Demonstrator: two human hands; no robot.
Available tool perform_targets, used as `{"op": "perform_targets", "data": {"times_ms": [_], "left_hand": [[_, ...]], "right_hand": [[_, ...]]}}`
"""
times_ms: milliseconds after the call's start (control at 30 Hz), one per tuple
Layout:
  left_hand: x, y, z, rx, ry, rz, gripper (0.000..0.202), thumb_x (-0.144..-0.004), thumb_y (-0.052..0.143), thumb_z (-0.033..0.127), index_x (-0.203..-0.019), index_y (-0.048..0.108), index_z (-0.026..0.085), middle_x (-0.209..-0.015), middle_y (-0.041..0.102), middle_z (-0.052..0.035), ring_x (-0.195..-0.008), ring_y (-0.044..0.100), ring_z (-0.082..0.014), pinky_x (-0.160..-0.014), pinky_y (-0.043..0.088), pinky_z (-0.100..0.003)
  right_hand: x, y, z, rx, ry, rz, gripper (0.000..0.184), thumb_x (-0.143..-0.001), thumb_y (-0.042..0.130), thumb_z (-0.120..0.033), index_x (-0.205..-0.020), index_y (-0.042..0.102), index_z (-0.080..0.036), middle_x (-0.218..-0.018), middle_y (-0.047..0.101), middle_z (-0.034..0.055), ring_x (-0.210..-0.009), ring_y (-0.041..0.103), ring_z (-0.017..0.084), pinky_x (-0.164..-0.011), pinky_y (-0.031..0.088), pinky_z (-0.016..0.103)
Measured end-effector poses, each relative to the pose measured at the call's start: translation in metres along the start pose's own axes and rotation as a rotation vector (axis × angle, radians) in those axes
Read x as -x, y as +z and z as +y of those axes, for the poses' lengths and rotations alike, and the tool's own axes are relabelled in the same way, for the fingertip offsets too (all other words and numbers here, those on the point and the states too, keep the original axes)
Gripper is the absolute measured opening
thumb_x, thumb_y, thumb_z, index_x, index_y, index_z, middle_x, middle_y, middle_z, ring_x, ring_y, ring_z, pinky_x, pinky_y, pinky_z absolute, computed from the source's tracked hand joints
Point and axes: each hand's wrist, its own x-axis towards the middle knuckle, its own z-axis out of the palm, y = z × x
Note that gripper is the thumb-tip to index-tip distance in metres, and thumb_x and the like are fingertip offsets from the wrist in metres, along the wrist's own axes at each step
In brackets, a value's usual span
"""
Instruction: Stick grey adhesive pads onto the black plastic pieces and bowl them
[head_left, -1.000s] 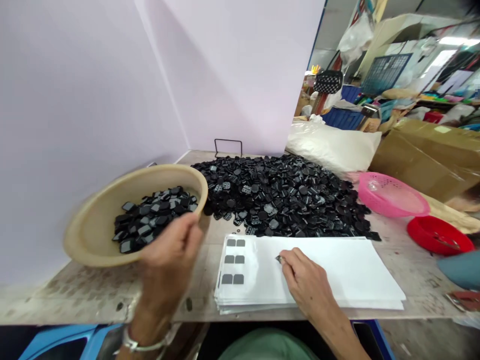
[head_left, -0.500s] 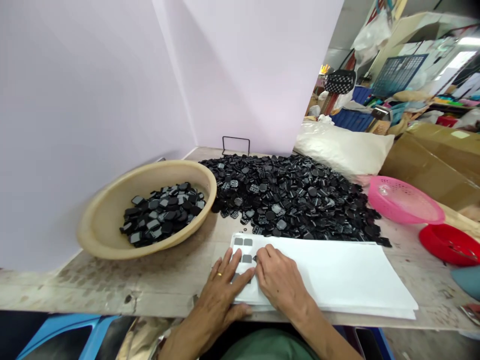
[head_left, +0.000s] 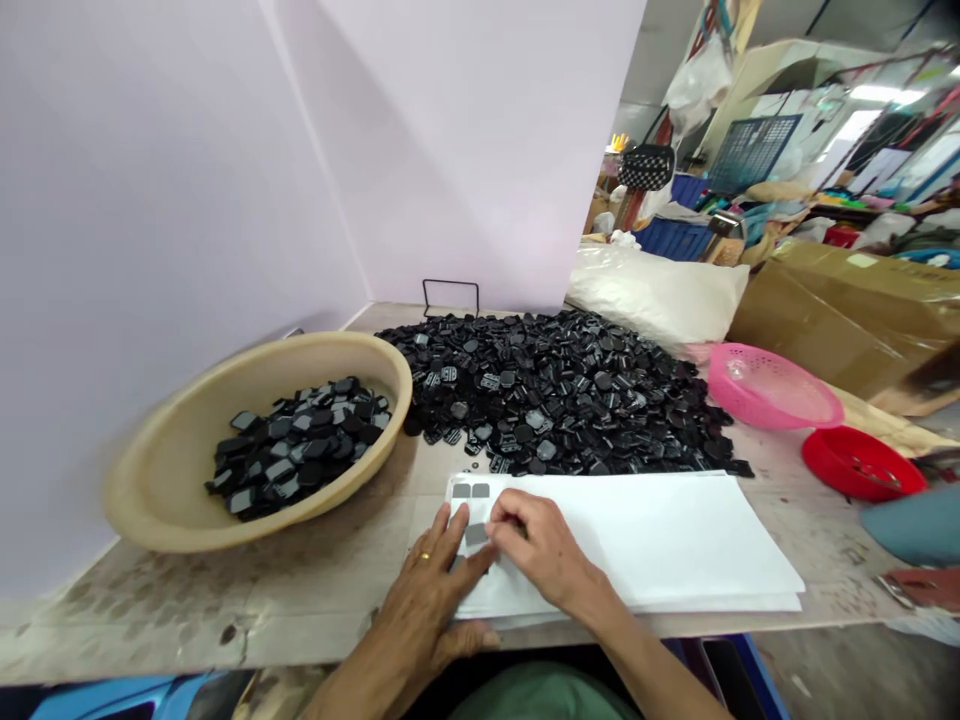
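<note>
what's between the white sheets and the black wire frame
In the head view, a heap of black pieces lies between the white sheets and wire frame.

Stained tabletop: beige basin, heap of black pieces, white sheets, red bowl.

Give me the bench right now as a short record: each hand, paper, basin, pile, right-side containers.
Left hand: fingers spread on the left part of the stacked white paper sheets
Right hand: fingertips at the right edge of a grey rounded-square patch; grip unclear
Basin: round beige plastic basin, left, holding small black-and-grey pieces
Pile: loose small black pieces, beyond the paper
Right-side containers: pink perforated plastic basket; shallow red plastic bowl, nearer the camera
</note>
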Motion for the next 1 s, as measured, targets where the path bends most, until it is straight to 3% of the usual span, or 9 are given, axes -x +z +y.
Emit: {"op": "perform_targets", "data": {"times_ms": [100,167,233,367,467,533,700,1000], "left_hand": [[-0.007,-0.016,0.000,0.019,-0.036,0.017,0.067,-0.073,0.059,0.065,-0.130,0.054,0.029,-0.148,0.037,-0.0166,-0.135,0.030,-0.0428,-0.099,0.038,-0.058],[-0.024,-0.033,0.001,0.067,-0.086,0.037,0.052,-0.080,0.057,0.058,-0.119,0.062,0.026,-0.130,0.057,-0.0147,-0.124,0.046,-0.0363,-0.098,0.041,-0.054],[-0.052,-0.049,0.004,0.130,-0.161,0.056,0.036,-0.089,0.050,0.046,-0.110,0.065,0.021,-0.107,0.067,-0.0108,-0.105,0.058,-0.0272,-0.093,0.046,-0.044],[-0.121,-0.061,0.008,0.070,-0.312,0.048,0.029,-0.091,0.046,0.031,-0.112,0.061,0.016,-0.104,0.066,-0.0093,-0.097,0.058,-0.0230,-0.086,0.047,-0.036],[-0.160,-0.049,0.006,0.008,-0.303,0.022,0.021,-0.088,0.051,0.023,-0.104,0.062,0.016,-0.098,0.064,-0.0084,-0.096,0.056,-0.0241,-0.083,0.044,-0.035],[-0.174,-0.042,0.003,-0.008,-0.291,0.009,0.015,-0.085,0.053,0.019,-0.097,0.062,0.017,-0.094,0.062,-0.0076,-0.092,0.056,-0.0233,-0.080,0.043,-0.033],[-0.173,-0.043,-0.002,-0.022,-0.287,0.011,0.006,-0.083,0.054,0.015,-0.086,0.059,0.017,-0.092,0.056,-0.0065,-0.087,0.054,-0.0215,-0.076,0.041,-0.032],[-0.156,-0.040,-0.009,0.177,-0.282,0.063,0.020,-0.083,0.043,0.004,-0.080,0.058,0.016,-0.087,0.054,-0.0043,-0.076,0.053,-0.0161,-0.073,0.040,-0.029]], "right_hand": [[0.013,-0.017,0.008,-0.295,0.022,-0.013,0.015,-0.088,0.050,-0.022,-0.073,0.050,-0.019,-0.065,0.048,-0.0061,-0.061,0.046,0.009,-0.057,0.035,0.018],[0.027,-0.026,0.014,-0.522,0.105,-0.013,0.016,-0.087,0.052,-0.025,-0.072,0.051,-0.018,-0.064,0.044,-0.0055,-0.061,0.041,0.010,-0.057,0.033,0.020],[0.041,-0.032,0.021,-0.640,0.200,-0.010,0.018,-0.086,0.053,-0.027,-0.071,0.051,-0.018,-0.063,0.041,-0.0052,-0.060,0.037,0.010,-0.055,0.031,0.021],[0.061,-0.036,0.035,-0.696,0.322,0.012,0.019,-0.082,0.053,-0.032,-0.070,0.053,-0.017,-0.060,0.040,-0.0049,-0.056,0.034,0.010,-0.052,0.027,0.023],[0.067,-0.037,0.043,-0.702,0.329,0.043,0.022,-0.082,0.053,-0.035,-0.072,0.055,-0.016,-0.059,0.039,-0.0049,-0.055,0.033,0.010,-0.050,0.026,0.023],[0.069,-0.038,0.047,-0.696,0.330,0.072,0.022,-0.082,0.053,-0.036,-0.071,0.055,-0.016,-0.059,0.039,-0.0049,-0.055,0.033,0.010,-0.050,0.026,0.022],[0.065,-0.039,0.050,-0.714,0.350,0.130,0.022,-0.080,0.054,-0.037,-0.070,0.055,-0.018,-0.058,0.038,-0.0052,-0.054,0.036,0.010,-0.051,0.028,0.022],[0.057,-0.026,0.047,-0.803,0.355,0.105,0.024,-0.078,0.057,-0.041,-0.076,0.060,-0.017,-0.057,0.041,-0.0058,-0.048,0.035,0.008,-0.046,0.028,0.020]]}}
